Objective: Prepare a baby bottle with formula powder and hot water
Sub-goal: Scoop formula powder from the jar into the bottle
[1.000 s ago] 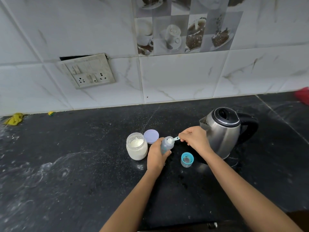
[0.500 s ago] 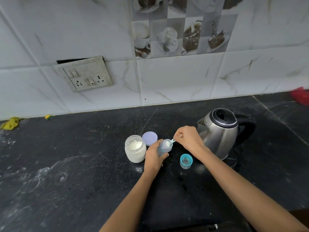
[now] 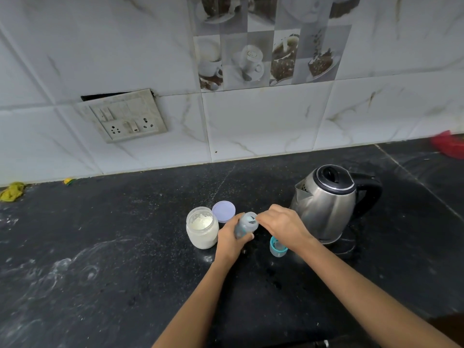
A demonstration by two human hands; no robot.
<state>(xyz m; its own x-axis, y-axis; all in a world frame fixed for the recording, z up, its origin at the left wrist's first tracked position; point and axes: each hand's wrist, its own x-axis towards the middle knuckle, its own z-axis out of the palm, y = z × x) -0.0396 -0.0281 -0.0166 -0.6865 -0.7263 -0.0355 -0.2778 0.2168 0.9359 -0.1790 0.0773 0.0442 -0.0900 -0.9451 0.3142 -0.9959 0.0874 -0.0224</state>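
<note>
On black stone [image 3: 120, 247], left hand [image 3: 229, 239] grips the translucent bottle [image 3: 244, 226], right hand [image 3: 283, 226] pinches a plastic scoop [image 3: 250, 218].

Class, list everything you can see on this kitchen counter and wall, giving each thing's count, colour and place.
Clear bluish plastic baby bottle: one, tilted, in the left hand.
Pale blue plastic scoop: one, at the bottle's mouth, mostly hidden.
Open glass jar of white powder: one, left of the bottle.
Round lilac plastic lid: one, flat behind the jar.
Teal plastic bottle cap: one, on the counter right of the bottle.
Stainless steel kettle with black lid and handle: one, at right.
Crumpled yellow cloth: one, far left by the wall.
Red object: one, far right, unclear.
Grey-white socket plate: one, on the wall.
Black stone counter: one.
Left hand: grips the bottle.
Right hand: pinches the scoop.
</note>
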